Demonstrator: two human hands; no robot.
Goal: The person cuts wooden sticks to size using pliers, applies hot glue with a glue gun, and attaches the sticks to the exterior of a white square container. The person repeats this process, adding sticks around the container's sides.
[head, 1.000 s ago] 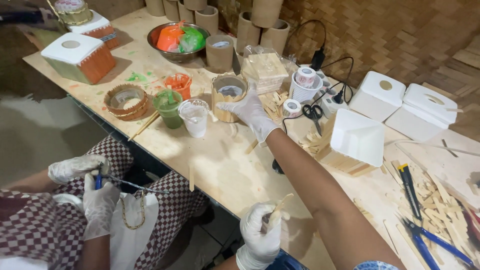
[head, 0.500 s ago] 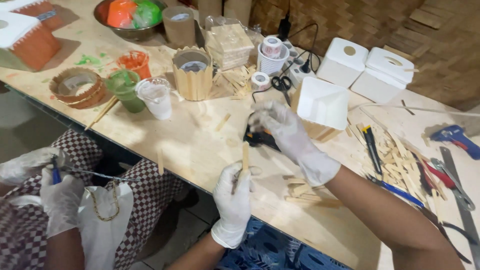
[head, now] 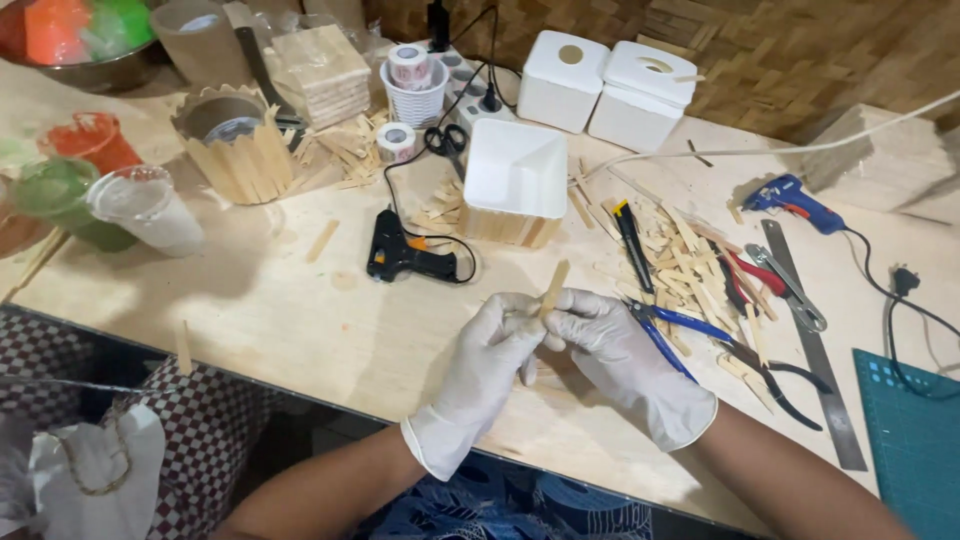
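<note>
head view: the left hand (head: 478, 372) and the right hand (head: 612, 352), both in white gloves, meet above the near part of the plywood table (head: 300, 320). both hands pinch one wooden stick (head: 553, 288) between fingertips; the stick stands nearly upright, its upper end free above the fingers. the hands sit well inside the near table edge, with a bare strip of board to their left. just right of the right hand lie blue-handled pliers (head: 690, 330), and beyond them a scatter of loose sticks (head: 680, 250). a black glue gun (head: 405, 258) lies beyond the hands, apart from them. behind it stands a white square box (head: 515, 180) clad with sticks at its base. a steel ruler (head: 810, 350) lies far right. at the lower left edge, another person's checkered lap (head: 200, 430) shows.
</note>
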